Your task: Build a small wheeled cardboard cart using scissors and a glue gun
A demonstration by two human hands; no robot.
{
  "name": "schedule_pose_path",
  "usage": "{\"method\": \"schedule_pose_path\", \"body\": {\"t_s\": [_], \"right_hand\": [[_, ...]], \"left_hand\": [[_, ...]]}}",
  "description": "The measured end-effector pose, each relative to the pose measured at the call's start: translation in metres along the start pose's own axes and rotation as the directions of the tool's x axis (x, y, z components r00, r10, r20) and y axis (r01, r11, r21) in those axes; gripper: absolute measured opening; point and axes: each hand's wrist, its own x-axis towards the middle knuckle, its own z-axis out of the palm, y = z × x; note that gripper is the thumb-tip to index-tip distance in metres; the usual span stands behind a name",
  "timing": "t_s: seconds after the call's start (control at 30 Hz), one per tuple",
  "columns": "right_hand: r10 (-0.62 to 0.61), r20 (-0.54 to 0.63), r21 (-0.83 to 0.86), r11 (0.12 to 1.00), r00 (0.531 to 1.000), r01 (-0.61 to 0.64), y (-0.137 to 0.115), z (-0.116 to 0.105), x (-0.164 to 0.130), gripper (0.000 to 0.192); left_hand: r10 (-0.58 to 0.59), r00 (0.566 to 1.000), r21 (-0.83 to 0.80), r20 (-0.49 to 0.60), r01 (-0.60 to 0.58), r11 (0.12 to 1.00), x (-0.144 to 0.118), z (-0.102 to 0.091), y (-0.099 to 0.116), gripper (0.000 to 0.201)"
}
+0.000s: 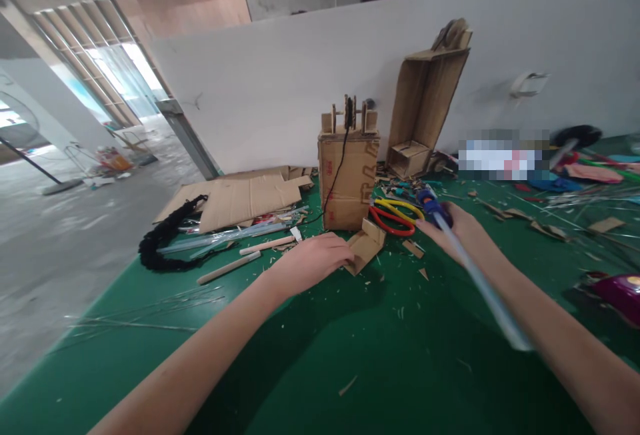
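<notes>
Green felt covers the worktop, where the left hand reaches forward with fingers curled down onto a folded cardboard scrap just in front of the upright cardboard box. Further right, the right hand is closed around a long pale tube with a blue end; its long axis runs from beside the red and yellow scissors back along the forearm toward the near right. Bare felt lies open between both arms.

A pixelated patch hides whatever lies at two o'clock on the bench. The rod's near end is motion-blurred. The purple thing is cut off at three o'clock.
</notes>
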Motion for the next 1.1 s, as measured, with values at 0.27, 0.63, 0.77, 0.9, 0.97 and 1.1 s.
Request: {"method": "schedule_pose_path", "body": {"t_s": [0.27,0.63,0.77,0.9,0.97,1.1], "right_hand": [[-0.025,0.192,-0.371,0.923,0.981,0.096,0.018,-0.002,0.003,0.053],[-0.282,-0.209,-0.447,0.879,0.936,0.165,-0.015,0.007,-0.022,0.048],[-0.472,-0.036,-0.374,0.824,0.881,0.427,-0.036,0.021,-0.03,0.035],[-0.501,0.024,-0.314,0.818,0.865,0.482,-0.042,0.043,-0.029,0.025],[-0.51,0.018,-0.292,0.82,0.86,0.493,-0.042,0.049,-0.029,0.022],[-0.509,-0.043,-0.096,0.859,0.86,0.503,-0.042,0.047,-0.033,0.016]], "left_hand": [[0.061,0.998,0.057,-0.03,-0.06,0.997,-0.003,0.006,-0.003,0.02],[0.11,0.992,0.13,-0.07,-0.1,0.986,-0.001,-0.004,0.009,0.024],[0.002,0.987,0.035,-0.158,0.003,0.999,-0.001,-0.003,0.009,0.03],[-0.297,0.921,-0.194,-0.254,0.252,0.948,0.0,0.002,0.001,0.029],[-0.43,0.87,-0.319,-0.241,0.348,0.882,0.001,0.004,-0.005,0.029],[-0.52,0.846,-0.482,-0.115,0.411,0.774,0.001,0.004,-0.013,0.036]]}}
